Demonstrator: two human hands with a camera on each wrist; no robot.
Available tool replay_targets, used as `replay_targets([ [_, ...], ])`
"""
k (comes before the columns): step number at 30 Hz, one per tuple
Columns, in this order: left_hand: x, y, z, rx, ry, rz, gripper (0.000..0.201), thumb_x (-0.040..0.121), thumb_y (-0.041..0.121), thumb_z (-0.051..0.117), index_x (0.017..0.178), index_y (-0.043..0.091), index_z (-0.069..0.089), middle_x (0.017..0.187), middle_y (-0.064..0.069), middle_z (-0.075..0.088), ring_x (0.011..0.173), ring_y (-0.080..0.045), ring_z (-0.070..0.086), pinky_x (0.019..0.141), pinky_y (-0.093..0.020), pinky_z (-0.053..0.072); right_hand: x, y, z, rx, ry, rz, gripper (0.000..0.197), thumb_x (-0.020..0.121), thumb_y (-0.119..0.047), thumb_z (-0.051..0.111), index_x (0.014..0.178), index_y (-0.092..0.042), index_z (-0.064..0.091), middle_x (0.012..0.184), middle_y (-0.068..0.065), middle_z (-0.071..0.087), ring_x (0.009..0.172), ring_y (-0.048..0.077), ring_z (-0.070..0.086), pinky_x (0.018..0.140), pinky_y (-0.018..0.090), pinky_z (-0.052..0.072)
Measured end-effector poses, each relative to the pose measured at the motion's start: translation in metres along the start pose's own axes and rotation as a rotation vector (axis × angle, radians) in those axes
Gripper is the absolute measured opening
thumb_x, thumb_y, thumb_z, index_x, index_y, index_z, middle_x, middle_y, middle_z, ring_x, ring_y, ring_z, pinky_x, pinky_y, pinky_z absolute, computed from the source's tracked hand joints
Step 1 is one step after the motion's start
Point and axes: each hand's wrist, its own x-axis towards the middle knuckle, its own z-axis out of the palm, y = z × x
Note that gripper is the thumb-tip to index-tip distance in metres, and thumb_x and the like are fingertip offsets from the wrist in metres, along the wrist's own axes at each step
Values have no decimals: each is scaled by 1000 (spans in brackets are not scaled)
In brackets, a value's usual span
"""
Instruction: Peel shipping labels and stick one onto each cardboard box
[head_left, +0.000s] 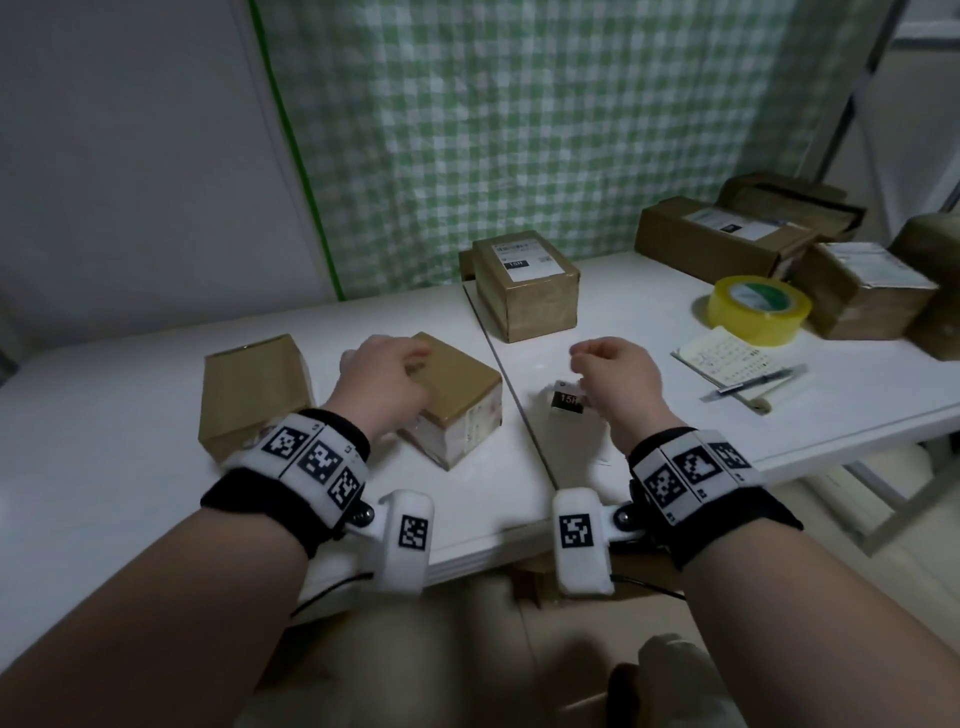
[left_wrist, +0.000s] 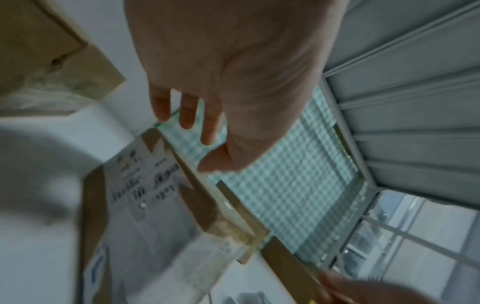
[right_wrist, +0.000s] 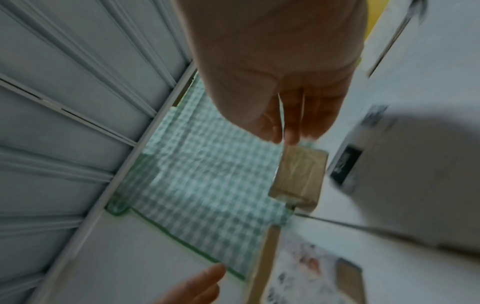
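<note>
A small cardboard box (head_left: 460, 387) (left_wrist: 145, 195) lies skewed on the white table (head_left: 130, 467), with old print on its side. My left hand (head_left: 384, 376) (left_wrist: 192, 131) hovers over its near corner, fingers loosely bent and holding nothing. To the left lies a plain box (head_left: 254, 389). Behind stands a box (head_left: 524, 283) (right_wrist: 301, 174) that carries a label. My right hand (head_left: 613, 374) (right_wrist: 283, 131) has thumb and fingers pinched together, and a white shipping label (head_left: 569, 399) (right_wrist: 389, 174) with a black patch hangs at its fingers just above the table.
Several labelled boxes (head_left: 727, 239) are stacked at the back right. A yellow tape roll (head_left: 758, 309), a notepad (head_left: 727, 358) and a pen (head_left: 763, 382) lie right of my right hand. A seam (head_left: 498, 364) splits the two tabletops. A green checked curtain (head_left: 519, 130) hangs behind.
</note>
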Motion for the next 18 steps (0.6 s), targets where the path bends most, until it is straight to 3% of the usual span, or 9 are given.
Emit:
replay_targets([
  [4, 10, 1, 0, 265, -351, 20, 94, 67, 26, 78, 146, 33, 28, 152, -3, 27, 137, -28, 26, 112, -42, 26, 3, 24, -17, -235, 117, 78, 29, 78, -14, 55, 104, -16, 65, 106, 7, 68, 103, 29, 61, 95, 43, 48],
  [7, 5, 7, 4, 421, -302, 41, 90, 66, 46, 76, 144, 33, 32, 143, -5, 32, 126, -32, 29, 106, -43, 31, 3, 40, -23, -342, 53, 161, 48, 75, -20, 61, 122, -16, 56, 118, 13, 65, 108, 33, 60, 97, 41, 47],
  [10, -4, 16, 10, 440, -160, 49, 69, 69, 53, 67, 130, 27, 48, 127, -6, 40, 115, -30, 37, 95, -42, 39, 2, 51, -26, -332, 58, 201, 59, 77, -22, 67, 132, -10, 49, 123, 13, 61, 113, 29, 58, 85, 25, 42],
  [13, -6, 19, 15, 432, -39, 70, 64, 71, 53, 65, 126, 23, 53, 120, -6, 44, 115, -30, 38, 87, -39, 38, -3, 54, -26, -268, 126, 197, 47, 76, -21, 70, 120, -10, 59, 118, 10, 64, 111, 25, 58, 79, 22, 36],
  [15, -1, 16, 15, 385, -59, 85, 73, 68, 55, 66, 132, 24, 47, 129, -6, 40, 124, -31, 31, 97, -42, 35, -4, 56, -24, -193, 138, 182, 29, 71, -21, 72, 99, -14, 67, 103, 7, 69, 100, 24, 62, 77, 24, 42],
  [17, 5, 14, 12, 327, -163, 59, 90, 66, 58, 65, 144, 27, 32, 149, -7, 26, 139, -33, 15, 110, -48, 24, -3, 57, -21, -127, 120, 148, 10, 65, -20, 71, 72, -18, 66, 79, 5, 70, 81, 25, 64, 76, 32, 48],
  [18, 8, 13, 10, 315, -222, 42, 97, 66, 60, 64, 147, 27, 23, 154, -6, 19, 142, -34, 8, 113, -49, 19, -3, 57, -20, -96, 109, 134, 9, 61, -19, 71, 62, -18, 62, 68, 4, 67, 73, 25, 62, 76, 36, 51],
])
